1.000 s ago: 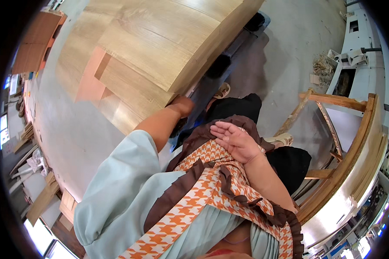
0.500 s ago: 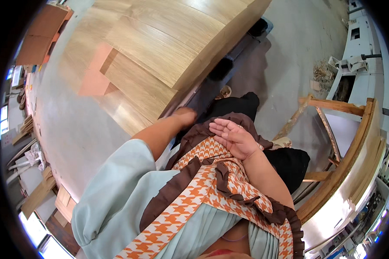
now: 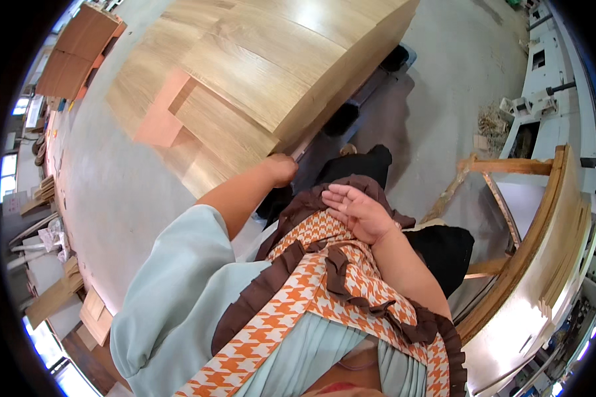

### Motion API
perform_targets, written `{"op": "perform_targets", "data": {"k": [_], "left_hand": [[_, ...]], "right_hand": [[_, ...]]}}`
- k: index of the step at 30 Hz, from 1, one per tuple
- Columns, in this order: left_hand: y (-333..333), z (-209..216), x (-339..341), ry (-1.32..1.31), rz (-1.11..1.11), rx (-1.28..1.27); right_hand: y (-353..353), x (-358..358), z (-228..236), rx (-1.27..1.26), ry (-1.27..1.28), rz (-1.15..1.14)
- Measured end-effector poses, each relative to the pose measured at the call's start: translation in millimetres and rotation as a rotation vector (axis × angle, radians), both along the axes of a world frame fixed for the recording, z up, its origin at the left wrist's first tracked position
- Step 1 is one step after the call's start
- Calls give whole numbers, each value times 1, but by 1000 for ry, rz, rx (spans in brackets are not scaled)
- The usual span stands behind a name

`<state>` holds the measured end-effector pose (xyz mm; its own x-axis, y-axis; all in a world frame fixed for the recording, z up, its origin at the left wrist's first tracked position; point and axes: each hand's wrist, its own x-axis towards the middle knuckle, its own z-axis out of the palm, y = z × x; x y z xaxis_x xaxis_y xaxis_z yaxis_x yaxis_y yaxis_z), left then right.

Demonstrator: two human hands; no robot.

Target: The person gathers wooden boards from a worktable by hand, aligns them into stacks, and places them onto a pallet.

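A stack of light wood-grain panels (image 3: 245, 59) rests on a dark wheeled base (image 3: 343, 119) in front of me. My left hand (image 3: 283, 169) is at the near corner of that stack, its fingers curled; their tips are hidden, so what they hold, if anything, does not show. In front of my waist, my right hand (image 3: 359, 210) is held palm up, fingers stretched and holding nothing. It hovers just over my orange-and-white checked apron (image 3: 324, 235) with its brown frill. A pinkish sheet (image 3: 162, 112) lies on top of the panels, toward the left.
To the right stands a curved wooden frame (image 3: 533, 245) with thin boards along it. Behind it runs a long pale machine (image 3: 543, 79). Brown cartons (image 3: 79, 49) are stacked at the far left, and wood offcuts (image 3: 56, 298) lie along the left side.
My left hand has moved slightly up, to the panels' near corner, and is less blurred. The stack sits a little farther right in view. My right hand has barely moved.
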<state>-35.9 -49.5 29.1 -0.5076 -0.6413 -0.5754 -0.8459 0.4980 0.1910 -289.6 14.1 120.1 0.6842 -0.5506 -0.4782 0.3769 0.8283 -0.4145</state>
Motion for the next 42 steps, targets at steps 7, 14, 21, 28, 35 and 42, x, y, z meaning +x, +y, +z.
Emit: {"op": "perform_targets", "data": {"k": [7, 14, 21, 28, 35, 42], "left_hand": [[59, 19, -3, 431, 342, 23], [136, -49, 114, 1801, 1923, 601], [31, -42, 86, 1703, 2130, -29], [16, -38, 105, 1656, 2178, -100], [-8, -25, 132, 104, 1878, -684], [27, 103, 23, 870, 1074, -992]], "right_hand": [[-2, 1, -5, -62, 41, 30], [-3, 7, -1, 5, 20, 24], [-8, 21, -1, -33, 53, 71], [-6, 30, 4, -49, 58, 75], [5, 40, 6, -140, 181, 122], [17, 15, 32, -821, 536, 480]]}}
